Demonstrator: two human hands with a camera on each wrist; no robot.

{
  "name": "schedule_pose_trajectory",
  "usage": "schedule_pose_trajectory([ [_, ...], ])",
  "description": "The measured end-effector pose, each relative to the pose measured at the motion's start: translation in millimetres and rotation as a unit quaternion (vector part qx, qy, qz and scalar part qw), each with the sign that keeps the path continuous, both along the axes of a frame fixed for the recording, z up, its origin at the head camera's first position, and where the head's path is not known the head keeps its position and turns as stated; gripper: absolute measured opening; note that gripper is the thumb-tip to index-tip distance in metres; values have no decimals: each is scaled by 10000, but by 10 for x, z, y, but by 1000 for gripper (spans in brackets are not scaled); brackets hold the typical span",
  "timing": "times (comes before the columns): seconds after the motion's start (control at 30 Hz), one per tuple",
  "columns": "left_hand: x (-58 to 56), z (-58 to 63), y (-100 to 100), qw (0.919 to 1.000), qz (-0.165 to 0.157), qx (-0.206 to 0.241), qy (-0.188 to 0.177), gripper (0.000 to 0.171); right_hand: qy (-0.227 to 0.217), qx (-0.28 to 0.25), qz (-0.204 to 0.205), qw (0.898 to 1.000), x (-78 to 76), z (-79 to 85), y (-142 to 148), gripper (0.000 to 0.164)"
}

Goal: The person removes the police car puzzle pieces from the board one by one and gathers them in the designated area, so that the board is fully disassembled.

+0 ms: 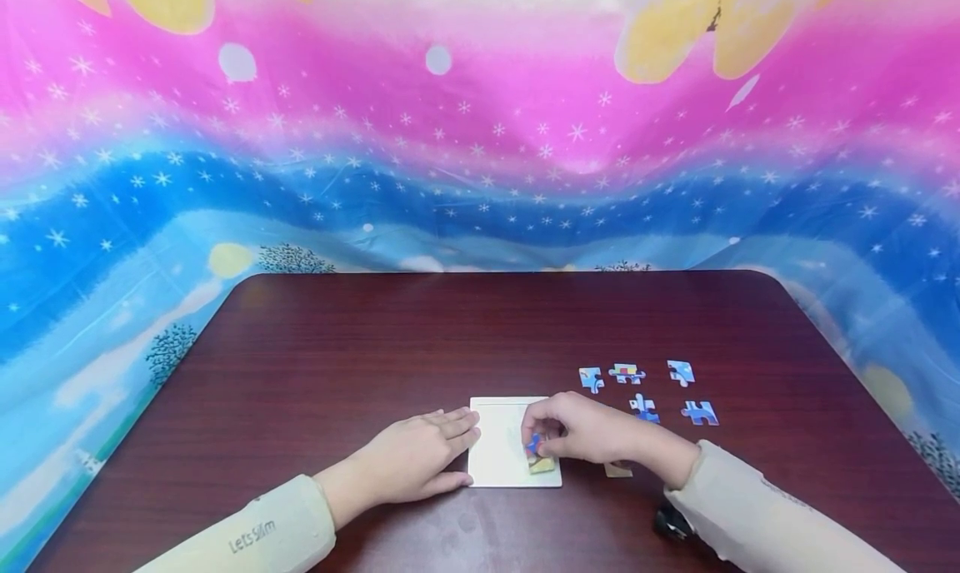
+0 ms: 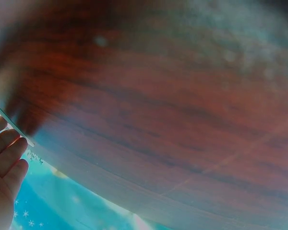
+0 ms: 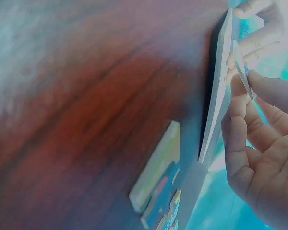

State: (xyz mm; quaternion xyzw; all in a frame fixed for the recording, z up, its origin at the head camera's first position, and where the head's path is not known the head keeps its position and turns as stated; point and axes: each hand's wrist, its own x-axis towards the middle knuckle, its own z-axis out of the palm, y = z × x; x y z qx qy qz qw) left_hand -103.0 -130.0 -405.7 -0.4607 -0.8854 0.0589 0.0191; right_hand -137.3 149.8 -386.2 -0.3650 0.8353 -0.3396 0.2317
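A white square puzzle tray point(image 1: 497, 444) lies flat on the table in the head view. My left hand point(image 1: 416, 458) lies at its left edge, fingers extended and fingertips touching the rim. Over the tray's right side, my right hand point(image 1: 583, 430) pinches a jigsaw piece point(image 1: 542, 464) with blue and yellow print between thumb and fingers. In the right wrist view this piece point(image 3: 241, 64) appears edge-on, tilted, close over the tray point(image 3: 216, 91). Straight fingers of the left hand point(image 2: 8, 155) show at the corner of the left wrist view.
Several loose jigsaw pieces lie right of the tray, among them a blue one point(image 1: 700, 413) and one with a red and yellow patch point(image 1: 626, 373). Another piece point(image 1: 619, 471) is partly hidden under the right forearm. A patterned cloth point(image 1: 480, 140) hangs behind the dark wooden table point(image 1: 375, 331).
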Motion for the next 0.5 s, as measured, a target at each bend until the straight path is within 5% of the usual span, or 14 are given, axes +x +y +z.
schedule_pose_trajectory([
  [0.5,12,21,4,9998,-150,80,84,54,-279,-255,-277,9989,17,51,384,10],
])
